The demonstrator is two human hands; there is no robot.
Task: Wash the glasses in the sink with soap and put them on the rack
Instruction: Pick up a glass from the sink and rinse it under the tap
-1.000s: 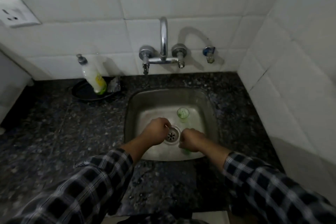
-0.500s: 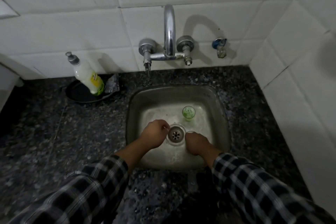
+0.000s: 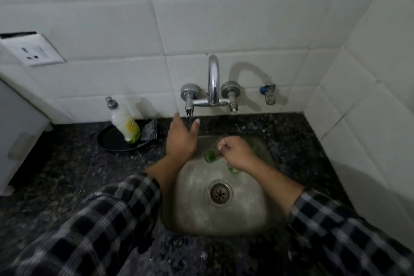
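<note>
1. the left hand [image 3: 180, 141] is raised at the back edge of the sink, palm down, fingers spread apart and holding nothing; the thumb tip and forefinger tip sit on either side of the left tap handle [image 3: 189, 108], just below it, and whether they touch it cannot be told.
2. the right hand [image 3: 236, 152] is curled into a fist over the back half of the sink, fingers pressed closed around clear glasses with green tint.
3. one glass [image 3: 211, 155] sticks out from the fist toward the left, tilted, green showing at its lower part; it is blurred.
4. a second glass [image 3: 234, 170] shows just below the same fist, only its green base visible; how it is gripped cannot be told.
5. both glasses hang above the sink basin [image 3: 195, 204], which is steel, with its drain [image 3: 219, 192] uncovered near the middle.
6. the faucet [image 3: 212, 83] rises from the tiled wall behind the basin, with a second handle to its right and a small blue valve [image 3: 267, 93] further right.
7. to the left on the dark stone counter [image 3: 67, 175], a soap bottle [image 3: 124, 123] leans in a black dish [image 3: 112, 141], with a scrubber [image 3: 149, 130] at the dish's right rim.
8. a wall socket [image 3: 33, 51] sits at the upper left; both forearms wear plaid sleeves [image 3: 100, 231].
</note>
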